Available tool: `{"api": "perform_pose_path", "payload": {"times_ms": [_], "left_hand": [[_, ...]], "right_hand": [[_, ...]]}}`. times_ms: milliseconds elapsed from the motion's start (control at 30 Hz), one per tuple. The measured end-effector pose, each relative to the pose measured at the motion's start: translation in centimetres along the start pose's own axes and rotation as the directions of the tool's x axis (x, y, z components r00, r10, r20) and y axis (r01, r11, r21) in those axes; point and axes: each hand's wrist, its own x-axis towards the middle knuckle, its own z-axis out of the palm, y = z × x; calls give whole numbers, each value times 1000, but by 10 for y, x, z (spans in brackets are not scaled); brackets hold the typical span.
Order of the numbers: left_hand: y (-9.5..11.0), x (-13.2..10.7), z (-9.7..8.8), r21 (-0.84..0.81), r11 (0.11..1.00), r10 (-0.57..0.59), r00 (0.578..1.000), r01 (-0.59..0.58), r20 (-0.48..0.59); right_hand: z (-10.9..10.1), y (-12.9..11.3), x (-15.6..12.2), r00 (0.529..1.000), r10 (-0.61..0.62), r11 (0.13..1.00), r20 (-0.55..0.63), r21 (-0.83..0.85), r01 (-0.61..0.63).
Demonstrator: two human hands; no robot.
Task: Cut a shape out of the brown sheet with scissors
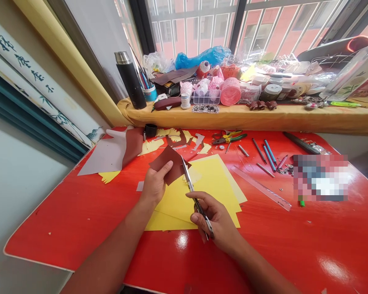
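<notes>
Head view: left hand [155, 183] pinching brown sheet [164, 163], thumb on top, above middle of red table [79, 216], over yellow paper's [205, 179] far left part; right hand [214, 218] fingers curled round scissors [189, 179] handles, blades overlapping sheet's right side; pliers [228, 138], scraps [152, 146] near table's far edge, larger brown piece [133, 149] by far left corner, ruler [262, 188] right of yellow paper
</notes>
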Motion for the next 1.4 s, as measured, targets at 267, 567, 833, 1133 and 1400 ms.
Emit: {"api": "perform_pose_path", "payload": {"times_ms": [267, 567, 833, 1133, 1400], "left_hand": [[1, -2, 1, -4, 1000, -17, 1000, 17, 2], [-3, -1, -3, 30, 999, 13, 999, -15, 36], [-4, 2, -8, 52, 998, 29, 999, -30, 19], [7, 5, -7, 16, 1000, -2, 1000, 2, 5], [17, 8, -15, 65, 993, -101, 991, 96, 92]], "right_hand": [[0, 2, 0, 1000, -4, 1000, 1, 2, 4], [-1, 5, 0, 1000, -25, 1000, -2, -3, 25], [-2, 4, 0, 1000, -21, 1000, -10, -10, 21], [0, 3, -1, 1000, 2, 999, -14, -33, -2], [-2, 3, -2, 1000, -3, 999, 28, -36, 4]]}}
